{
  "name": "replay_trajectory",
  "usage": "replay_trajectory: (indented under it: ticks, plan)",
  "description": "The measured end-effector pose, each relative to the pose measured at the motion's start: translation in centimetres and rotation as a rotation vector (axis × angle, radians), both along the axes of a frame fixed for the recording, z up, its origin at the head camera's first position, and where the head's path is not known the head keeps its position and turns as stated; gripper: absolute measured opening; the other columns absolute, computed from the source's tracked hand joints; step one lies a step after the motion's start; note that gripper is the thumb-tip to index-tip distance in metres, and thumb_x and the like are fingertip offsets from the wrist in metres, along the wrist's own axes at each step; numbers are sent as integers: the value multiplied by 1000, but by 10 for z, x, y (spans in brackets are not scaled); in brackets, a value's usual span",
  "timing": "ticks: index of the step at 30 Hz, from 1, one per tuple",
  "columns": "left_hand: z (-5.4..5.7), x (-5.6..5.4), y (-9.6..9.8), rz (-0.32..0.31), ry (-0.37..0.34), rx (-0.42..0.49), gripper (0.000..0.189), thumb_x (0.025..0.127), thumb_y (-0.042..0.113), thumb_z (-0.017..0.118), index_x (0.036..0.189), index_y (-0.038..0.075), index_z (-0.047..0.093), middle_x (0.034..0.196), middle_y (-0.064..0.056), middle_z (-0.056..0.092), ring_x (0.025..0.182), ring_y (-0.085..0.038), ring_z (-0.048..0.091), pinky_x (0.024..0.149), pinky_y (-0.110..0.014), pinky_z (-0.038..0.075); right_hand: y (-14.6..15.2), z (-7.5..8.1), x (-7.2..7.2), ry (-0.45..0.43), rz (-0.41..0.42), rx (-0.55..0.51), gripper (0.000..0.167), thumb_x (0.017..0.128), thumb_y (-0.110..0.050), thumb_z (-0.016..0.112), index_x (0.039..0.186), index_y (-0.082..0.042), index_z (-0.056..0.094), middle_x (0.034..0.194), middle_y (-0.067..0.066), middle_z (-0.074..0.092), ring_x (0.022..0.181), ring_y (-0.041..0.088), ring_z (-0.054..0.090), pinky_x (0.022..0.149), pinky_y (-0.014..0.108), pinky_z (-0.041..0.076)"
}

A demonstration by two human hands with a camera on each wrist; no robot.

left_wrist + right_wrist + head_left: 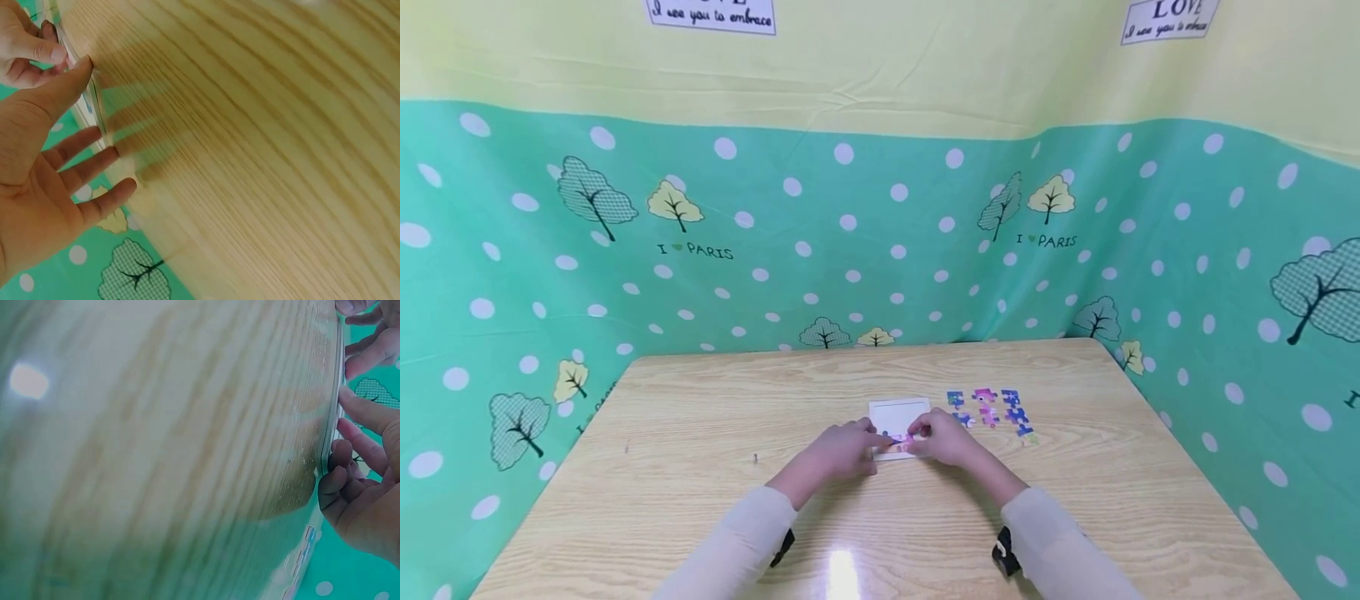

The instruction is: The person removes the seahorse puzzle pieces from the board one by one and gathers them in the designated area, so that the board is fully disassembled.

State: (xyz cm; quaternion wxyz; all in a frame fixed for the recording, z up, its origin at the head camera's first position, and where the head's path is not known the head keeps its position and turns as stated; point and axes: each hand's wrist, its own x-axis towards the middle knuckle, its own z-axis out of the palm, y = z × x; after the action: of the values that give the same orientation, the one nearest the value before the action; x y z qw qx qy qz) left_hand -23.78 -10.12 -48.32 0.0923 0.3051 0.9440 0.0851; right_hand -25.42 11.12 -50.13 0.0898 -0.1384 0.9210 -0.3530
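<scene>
A small white puzzle tray (898, 403) lies on the table between both hands, with several colourful jigsaw pieces (893, 448) along its near side. My left hand (844, 448) rests at the tray's left side, its index finger reaching over those pieces. In the left wrist view its thumb and fingers are extended along the tray's edge. From the right, my right hand (946, 437) pinches a pink jigsaw piece (911, 437) with thumb and index finger, low over the tray. Its other fingers are curled in the right wrist view. Fingers partly hide the piece and the tray's near part.
Several loose jigsaw pieces (988, 415) lie on the wooden table (700, 500) just right of the tray. A small dark speck (756, 458) is on the table to the left. A green dotted curtain (850, 192) hangs behind the table and along its sides.
</scene>
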Motion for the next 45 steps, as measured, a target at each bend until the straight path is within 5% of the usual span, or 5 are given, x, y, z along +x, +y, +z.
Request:
replay_trajectory:
  ticks: [7, 20, 45]
  plan:
    - [2, 2, -10, -27, -27, 34, 39, 87, 27, 64, 126, 25, 59, 137, -11, 51, 121, -32, 53, 98, -51, 46, 0, -3, -1, -3, -3, 2, 21, 78, -19, 75, 95, -9, 69, 88, 4, 54, 81, 15, 49, 71, 26, 44]
    - [8, 2, -4, -40, 29, 68, 29, 85, 18, 67, 114, 20, 68, 118, -9, 61, 97, -24, 63, 83, -38, 54, -2, 1, 1, -23, -36, -76, 24, 75, -15, 76, 95, -5, 67, 83, 3, 59, 76, 14, 52, 68, 26, 45]
    - [6, 0, -3, -36, 45, 57, 28, 85, 17, 67, 113, 20, 69, 114, -7, 62, 97, -22, 62, 84, -36, 54, 1, 9, 3, 17, -3, -61, 31, 74, -10, 75, 103, -1, 67, 84, 6, 59, 72, 14, 51, 60, 24, 47]
